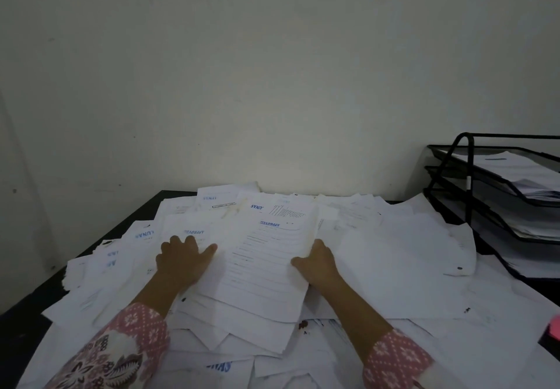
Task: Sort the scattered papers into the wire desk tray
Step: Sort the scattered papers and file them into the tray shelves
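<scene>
- Patterned pink sleeves [133,340] are seen nearest the camera, one on each forearm, reaching forward over the scattered papers [394,255] that cover most of the dark worktop [27,307]
- Between the two hands a small stack of sheets [266,255] stamped "APPROVED" is held; its long axis runs away from the person, tilted slightly to the right at the far end
- Its left edge is met by the left hand [181,263], whose thumb points toward the sheet while the fingers are laid fairly flat on the papers beside it; a true pinch cannot be confirmed, so the hand is judged to be pressing rather than clasping
- The stack's right edge is gripped by the right hand [318,263], thumb on top and fingers apparently curled beneath
- The wire desk tray [472,176] stands at the far right of the worktop, well apart from both hands, with paper already lying in its tiers; the right hand is the nearer one, so a carry to the right and away is judged to be called for
- Hidden or unclear: the tray is cut off by the right frame edge, the fingers under the stack are concealed, most print is too small to be read, and a pink object [554,328] at the right edge cannot be identified
</scene>
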